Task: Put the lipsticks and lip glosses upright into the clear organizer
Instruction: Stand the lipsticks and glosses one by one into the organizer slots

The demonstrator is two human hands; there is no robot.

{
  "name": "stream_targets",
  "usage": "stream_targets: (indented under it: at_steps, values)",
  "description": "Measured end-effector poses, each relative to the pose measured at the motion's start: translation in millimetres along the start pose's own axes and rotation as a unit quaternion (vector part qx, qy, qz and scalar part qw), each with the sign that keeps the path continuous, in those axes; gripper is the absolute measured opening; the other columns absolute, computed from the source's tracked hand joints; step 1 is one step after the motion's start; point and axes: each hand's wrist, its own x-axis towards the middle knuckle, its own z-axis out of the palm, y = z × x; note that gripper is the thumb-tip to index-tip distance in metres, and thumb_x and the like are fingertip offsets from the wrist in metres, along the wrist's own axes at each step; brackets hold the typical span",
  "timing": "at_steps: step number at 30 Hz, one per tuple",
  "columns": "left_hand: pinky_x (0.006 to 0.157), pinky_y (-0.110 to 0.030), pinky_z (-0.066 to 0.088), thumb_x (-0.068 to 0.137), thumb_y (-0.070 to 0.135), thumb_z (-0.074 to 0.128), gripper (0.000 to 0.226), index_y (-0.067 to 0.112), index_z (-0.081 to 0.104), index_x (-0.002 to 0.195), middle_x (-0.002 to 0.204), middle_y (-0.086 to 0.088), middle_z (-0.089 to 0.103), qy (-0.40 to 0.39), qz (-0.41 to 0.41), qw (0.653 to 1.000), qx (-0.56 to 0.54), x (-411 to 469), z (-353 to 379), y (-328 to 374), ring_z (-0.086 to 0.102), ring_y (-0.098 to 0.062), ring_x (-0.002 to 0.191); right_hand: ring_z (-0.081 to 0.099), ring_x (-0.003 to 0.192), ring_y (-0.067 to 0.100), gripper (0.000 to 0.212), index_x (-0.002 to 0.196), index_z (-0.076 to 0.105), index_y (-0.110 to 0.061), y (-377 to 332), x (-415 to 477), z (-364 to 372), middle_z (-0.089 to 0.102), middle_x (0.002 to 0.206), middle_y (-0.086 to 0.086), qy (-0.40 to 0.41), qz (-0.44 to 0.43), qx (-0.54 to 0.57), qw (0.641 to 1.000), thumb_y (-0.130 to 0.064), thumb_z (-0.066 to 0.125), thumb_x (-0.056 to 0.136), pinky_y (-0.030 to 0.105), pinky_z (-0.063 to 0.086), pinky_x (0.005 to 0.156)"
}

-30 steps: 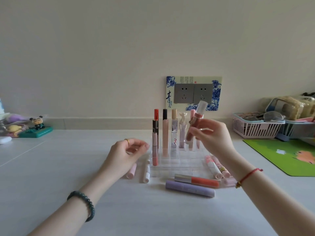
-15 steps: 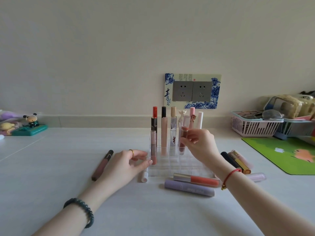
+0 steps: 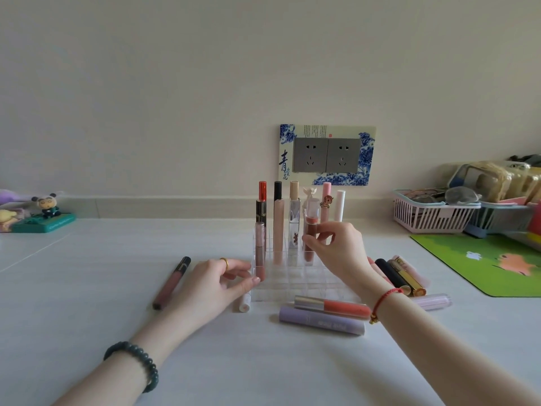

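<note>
Clear acrylic grid organizer stood mid-table, front cells free. The right hand pinched a brown clear-capped gloss tube upright, apparently seated in a rear cell; the left hand, fingers relaxed, touched the left edge.

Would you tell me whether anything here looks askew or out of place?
The brown clear-capped gloss tube pinched by the right hand leans slightly in the clear plastic organizer; nothing is spilled or damaged.
</note>
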Motion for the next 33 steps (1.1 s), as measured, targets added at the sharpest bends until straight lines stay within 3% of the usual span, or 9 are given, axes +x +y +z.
stream_targets:
  at_steps: [4, 12, 18, 21, 23, 25, 28, 31, 33]
  values:
    - [0.086, -0.027, 0.050, 0.076, 0.045, 0.066, 0.037, 0.026, 0.065, 0.107, 0.085, 0.028, 0.062, -0.008, -0.008, 1.000, -0.008, 0, 0, 1, 0.064, -0.012, 0.094, 0.051, 0.075, 0.011, 0.014, 0.087, 0.071, -0.012, -1, 1, 0, 0.063, 0.082, 0.002, 0.003, 0.008, -0.007, 1.000, -0.023, 0.064, 0.081, 0.008, 0.032, 0.057]
    - [0.083, -0.016, 0.046, 0.076, 0.044, 0.066, 0.033, 0.027, 0.066, 0.105, 0.079, 0.031, 0.064, -0.007, -0.002, 1.000, -0.017, 0, -1, -2, 0.063, -0.005, 0.093, 0.052, 0.075, 0.011, 0.027, 0.098, 0.069, -0.009, 2, 1, -6, 0.066, 0.093, 0.005, -0.013, 0.008, -0.027, 1.000, -0.026, 0.067, 0.078, 0.008, 0.032, 0.056]
    - [0.068, 0.003, 0.038, 0.078, 0.035, 0.067, 0.031, 0.019, 0.068, 0.105, 0.087, 0.020, 0.067, -0.006, 0.008, 0.999, -0.045, 3, 0, -7, 0.061, 0.008, 0.086, 0.051, 0.051, -0.005, 0.024, 0.095, 0.070, -0.012, 7, 3, -57, 0.068, 0.083, 0.001, 0.001, -0.027, 0.003, 1.000, -0.026, 0.069, 0.076, 0.007, 0.040, 0.046]
    - [0.062, 0.004, 0.037, 0.078, 0.030, 0.069, 0.030, 0.016, 0.067, 0.105, 0.085, 0.021, 0.064, -0.004, 0.006, 0.998, -0.064, 4, 1, -8, 0.055, 0.020, 0.081, 0.053, 0.049, -0.004, 0.014, 0.088, 0.070, -0.018, 10, -2, -85, 0.067, 0.076, -0.005, -0.042, -0.057, -0.008, 0.997, -0.024, 0.069, 0.075, 0.006, 0.043, 0.046]
    - [0.063, 0.005, 0.037, 0.077, 0.030, 0.069, 0.031, 0.016, 0.067, 0.105, 0.087, 0.020, 0.065, -0.002, 0.011, 0.998, -0.067, 5, 3, -9, 0.059, 0.013, 0.081, 0.053, 0.056, 0.003, 0.007, 0.078, 0.067, -0.029, 17, -8, -99, 0.066, 0.073, -0.011, -0.086, -0.063, -0.043, 0.993, -0.024, 0.069, 0.073, 0.010, 0.046, 0.051]
    - [0.063, 0.003, 0.038, 0.076, 0.032, 0.070, 0.030, 0.018, 0.068, 0.102, 0.087, 0.018, 0.067, -0.001, 0.011, 0.997, -0.075, 4, 4, -11, 0.059, 0.012, 0.083, 0.052, 0.058, 0.005, 0.015, 0.068, 0.062, -0.038, 26, -18, -108, 0.065, 0.071, -0.015, -0.133, -0.071, -0.099, 0.984, -0.027, 0.071, 0.071, 0.009, 0.044, 0.052]
    - [0.058, -0.001, 0.042, 0.073, 0.032, 0.072, 0.028, 0.020, 0.069, 0.098, 0.082, 0.020, 0.071, -0.002, 0.005, 0.996, -0.089, 4, 4, -12, 0.058, 0.017, 0.083, 0.051, 0.058, 0.002, 0.012, 0.068, 0.066, -0.037, 42, -32, -118, 0.065, 0.067, -0.012, -0.180, -0.078, -0.149, 0.969, -0.030, 0.075, 0.067, 0.009, 0.040, 0.056]
    - [0.063, 0.002, 0.040, 0.071, 0.032, 0.073, 0.027, 0.022, 0.069, 0.096, 0.082, 0.034, 0.065, -0.001, 0.013, 0.996, -0.083, 4, 4, -11, 0.058, 0.018, 0.083, 0.049, 0.063, 0.002, 0.010, 0.070, 0.068, -0.037, 54, -43, -126, 0.066, 0.072, -0.007, -0.214, -0.081, -0.162, 0.960, -0.034, 0.076, 0.065, 0.010, 0.039, 0.061]
    - [0.067, 0.006, 0.036, 0.071, 0.032, 0.073, 0.026, 0.022, 0.069, 0.096, 0.084, 0.025, 0.069, -0.001, 0.023, 0.997, -0.074, 4, 4, -12, 0.057, 0.019, 0.085, 0.050, 0.064, 0.005, 0.012, 0.071, 0.066, -0.038, 60, -46, -128, 0.067, 0.078, -0.007, -0.229, -0.070, -0.169, 0.956, -0.042, 0.074, 0.063, 0.010, 0.040, 0.061]
